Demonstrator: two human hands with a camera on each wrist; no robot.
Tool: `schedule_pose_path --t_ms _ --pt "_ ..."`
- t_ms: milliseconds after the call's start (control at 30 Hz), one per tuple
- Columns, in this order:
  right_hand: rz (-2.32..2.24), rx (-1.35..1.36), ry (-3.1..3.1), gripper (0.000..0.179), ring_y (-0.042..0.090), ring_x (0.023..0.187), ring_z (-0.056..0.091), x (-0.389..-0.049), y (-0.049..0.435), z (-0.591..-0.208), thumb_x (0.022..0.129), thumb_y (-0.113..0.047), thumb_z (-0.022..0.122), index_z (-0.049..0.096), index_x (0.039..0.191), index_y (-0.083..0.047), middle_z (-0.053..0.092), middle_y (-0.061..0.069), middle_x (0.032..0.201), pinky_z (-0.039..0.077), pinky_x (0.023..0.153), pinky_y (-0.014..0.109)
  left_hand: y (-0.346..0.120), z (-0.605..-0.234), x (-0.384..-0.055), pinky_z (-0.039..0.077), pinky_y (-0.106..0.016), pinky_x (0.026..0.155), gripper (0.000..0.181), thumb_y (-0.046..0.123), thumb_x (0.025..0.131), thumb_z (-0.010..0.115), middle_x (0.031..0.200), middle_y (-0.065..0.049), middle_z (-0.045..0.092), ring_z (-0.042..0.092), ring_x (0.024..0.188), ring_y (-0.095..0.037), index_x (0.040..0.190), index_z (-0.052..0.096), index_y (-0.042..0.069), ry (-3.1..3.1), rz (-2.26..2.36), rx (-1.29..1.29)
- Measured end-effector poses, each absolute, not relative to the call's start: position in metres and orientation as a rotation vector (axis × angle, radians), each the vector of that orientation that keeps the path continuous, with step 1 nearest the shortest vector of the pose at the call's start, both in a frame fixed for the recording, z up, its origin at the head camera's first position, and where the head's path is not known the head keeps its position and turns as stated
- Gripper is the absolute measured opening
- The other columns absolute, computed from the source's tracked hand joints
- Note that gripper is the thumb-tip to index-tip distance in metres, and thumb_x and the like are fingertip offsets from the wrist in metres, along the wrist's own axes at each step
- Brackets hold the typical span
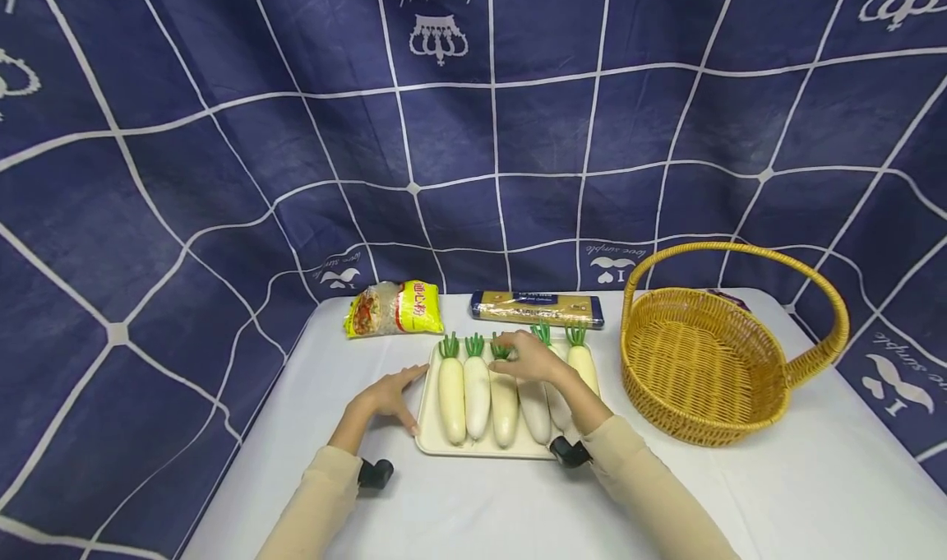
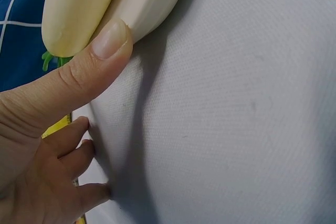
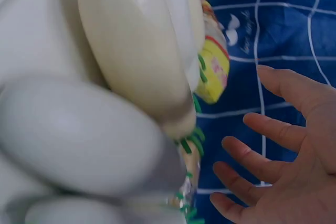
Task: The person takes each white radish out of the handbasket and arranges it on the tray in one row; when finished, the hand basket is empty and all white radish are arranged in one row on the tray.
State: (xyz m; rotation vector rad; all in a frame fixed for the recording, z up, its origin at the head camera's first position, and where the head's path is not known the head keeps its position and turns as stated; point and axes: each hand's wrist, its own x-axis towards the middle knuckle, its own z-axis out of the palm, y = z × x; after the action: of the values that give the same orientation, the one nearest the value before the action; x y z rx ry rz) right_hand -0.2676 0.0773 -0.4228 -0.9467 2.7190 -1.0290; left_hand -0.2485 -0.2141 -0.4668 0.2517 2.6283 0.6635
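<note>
Several white radishes [image 1: 505, 408] with green tops lie side by side, lengthwise, on a cream rectangular tray [image 1: 488, 451]. My left hand [image 1: 388, 394] is at the tray's left edge with its fingers spread; in the left wrist view the thumb [image 2: 107, 45] overlaps the tray's side, close to a pale radish [image 2: 79, 9]. Over the upper part of the radishes reaches my right hand [image 1: 531, 358], covering some of their leafy ends. The right wrist view shows its fingers [image 3: 262, 124] spread apart with nothing between them, beside the radishes' top ends.
A yellow-labelled bag of food [image 1: 395, 308] lies behind the tray to the left, and a long pack of noodles [image 1: 536, 308] behind it. To the right stands a wicker basket [image 1: 703, 363] with a tall handle. Blue checked cloth [image 1: 459, 132] hangs behind the white table [image 1: 473, 511].
</note>
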Motion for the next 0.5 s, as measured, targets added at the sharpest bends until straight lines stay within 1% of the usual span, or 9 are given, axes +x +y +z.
schedule_pose_path --t_ms 167,367,500 --pt "-1.060 -0.917 2.772 0.049 0.040 0.113 0.056 -0.267 0.095 -0.426 0.084 -0.021 0.066 0.056 0.121 0.010 0.060 0.024 0.120 0.046 0.096 0.050 -0.220 -0.468 -0.243 0.019 -0.062 0.110 0.116 0.018 0.048 0.092 0.152 -0.018 0.028 0.022 0.139 -0.042 0.147 0.032 0.013 2.617 0.670 0.200" --pt "-1.111 -0.826 2.812 0.055 0.044 0.112 0.055 -0.270 0.116 -0.427 0.084 -0.019 0.067 0.051 0.128 0.009 0.054 0.028 0.127 0.045 0.096 0.055 -0.225 -0.469 -0.238 0.018 -0.063 0.109 0.116 0.016 0.048 0.092 0.151 -0.019 0.027 0.021 0.138 -0.043 0.147 0.033 0.013 2.616 0.698 0.192" --pt "-1.117 -0.786 2.870 0.056 0.045 0.112 0.053 -0.271 0.129 -0.423 0.083 -0.019 0.068 0.050 0.128 0.008 0.054 0.028 0.127 0.044 0.095 0.057 -0.226 -0.469 -0.239 0.018 -0.063 0.110 0.116 0.017 0.047 0.092 0.151 -0.020 0.027 0.021 0.138 -0.043 0.147 0.032 0.012 2.615 0.698 0.200"
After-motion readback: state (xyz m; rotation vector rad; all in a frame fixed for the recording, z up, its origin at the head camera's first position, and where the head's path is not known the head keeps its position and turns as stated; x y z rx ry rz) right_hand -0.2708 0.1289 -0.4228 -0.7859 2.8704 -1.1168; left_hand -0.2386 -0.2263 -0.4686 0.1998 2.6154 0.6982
